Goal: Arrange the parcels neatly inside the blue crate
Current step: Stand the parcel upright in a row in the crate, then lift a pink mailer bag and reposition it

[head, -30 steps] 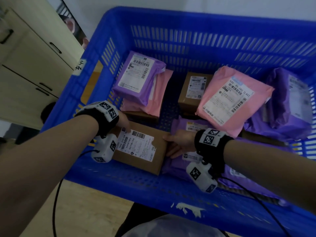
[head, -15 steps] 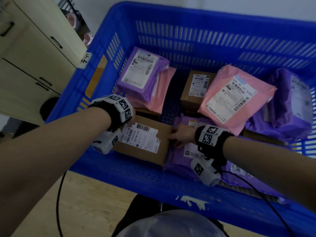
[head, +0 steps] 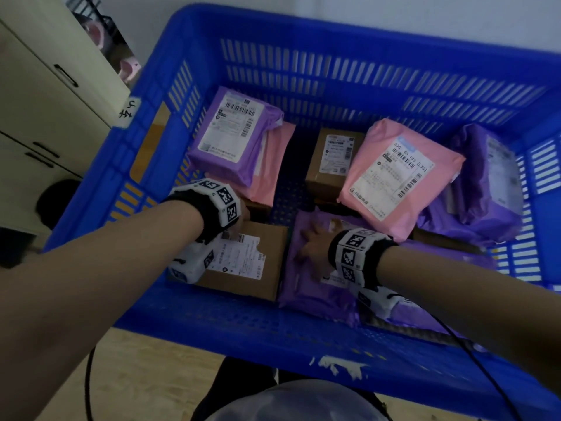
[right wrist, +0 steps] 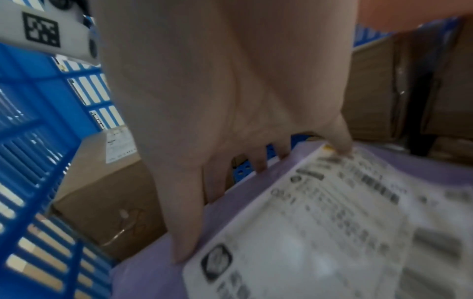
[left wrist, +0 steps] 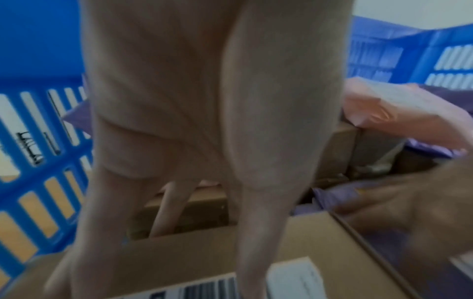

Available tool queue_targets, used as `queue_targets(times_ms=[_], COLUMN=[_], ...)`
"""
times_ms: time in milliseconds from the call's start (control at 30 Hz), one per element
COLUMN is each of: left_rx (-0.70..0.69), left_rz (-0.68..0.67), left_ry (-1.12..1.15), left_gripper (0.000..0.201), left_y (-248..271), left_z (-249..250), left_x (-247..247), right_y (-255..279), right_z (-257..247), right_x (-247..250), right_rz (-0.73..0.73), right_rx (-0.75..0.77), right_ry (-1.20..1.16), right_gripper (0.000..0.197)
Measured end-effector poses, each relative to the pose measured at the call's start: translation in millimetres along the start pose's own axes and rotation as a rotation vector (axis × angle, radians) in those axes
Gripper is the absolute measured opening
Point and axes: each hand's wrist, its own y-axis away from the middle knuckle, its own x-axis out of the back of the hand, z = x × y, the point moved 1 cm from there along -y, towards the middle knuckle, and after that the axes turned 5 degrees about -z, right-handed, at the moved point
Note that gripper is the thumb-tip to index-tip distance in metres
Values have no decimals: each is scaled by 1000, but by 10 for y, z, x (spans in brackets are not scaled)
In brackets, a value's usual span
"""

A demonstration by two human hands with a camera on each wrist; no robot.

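Observation:
The blue crate (head: 273, 329) holds several parcels. A brown cardboard box (head: 267, 268) with a white label lies flat in the near left corner. My left hand (head: 243, 218) is at its far left corner, mostly hidden by the wristband. In the left wrist view the left hand (left wrist: 158, 141) reaches down past the far edge of the box (left wrist: 192, 259) with straight fingers, thumb lying on top. My right hand (head: 312, 247) lies flat with spread fingers on a purple mailer (head: 306, 287) beside the box. The right hand (right wrist: 217, 101) has its fingertips at the edge of the purple mailer (right wrist: 225, 212).
At the far left a purple mailer (head: 233, 138) lies on a pink one (head: 273, 165). A small brown box (head: 334, 156), a pink mailer (head: 394, 171) and more purple mailers (head: 485, 183) fill the far right. A cream cabinet (head: 45, 101) stands left of the crate.
My right hand has left the box's right edge and now lies on the purple mailer. The box sits squarer in the near left corner, with my left hand still at its far corner.

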Motion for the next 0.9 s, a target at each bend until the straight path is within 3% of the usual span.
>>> queue_targets(times_ms=[67,167,333,533,600,700,800,900], left_rx=[-29,-94,-203,-400,-455,-504,-542,-594], left_rz=[-52,-13,128,162,238,328,287,290], left_ry=[3,104,570,993,1089,1232,1294,1250], left_gripper=[67,67,39,29,27,29,31,19], left_y=[61,204,274,455,435,358,290,98], left_z=[19,-3,-9,214,345,570,819,1038], left_x=[49,139,370,723,831,962,1007,1032], right_y=[73,170,480,960,1089,1144,1106,1022], right_z=[2,36,143,385,539,837,1059,1200], right_x=[22,89,318,500,486,323,68,-154], right_rz=[11,80,331,593,742,901,839,779], right_rx=[19,32,107,163,72,-243,-533,-630], right_ry=[17,-79,-442,-832,-865,-887,-1086,-1356], right_gripper=[63,57,51,37,35,59,86,91])
